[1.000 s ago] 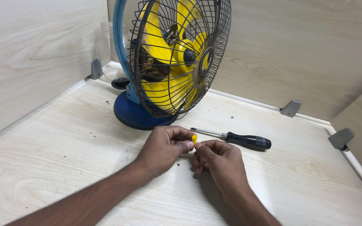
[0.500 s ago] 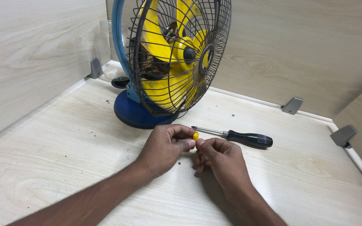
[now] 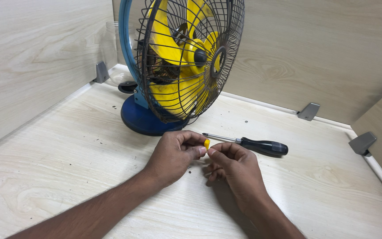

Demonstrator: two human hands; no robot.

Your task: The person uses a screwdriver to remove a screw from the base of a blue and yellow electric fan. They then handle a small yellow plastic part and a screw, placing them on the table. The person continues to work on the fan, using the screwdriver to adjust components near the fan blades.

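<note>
Pale wooden desk, walled by panels, carries a yellow-bladed fan. Left hand and right hand pinch a small yellow piece together, seemingly mid-fitting; turning needs care. Screwdriver lies just beyond.

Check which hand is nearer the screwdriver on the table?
Right. The right hand sits just below the screwdriver, near its shaft; the left hand is farther off to its left. Both pinch a small yellow piece.
</note>
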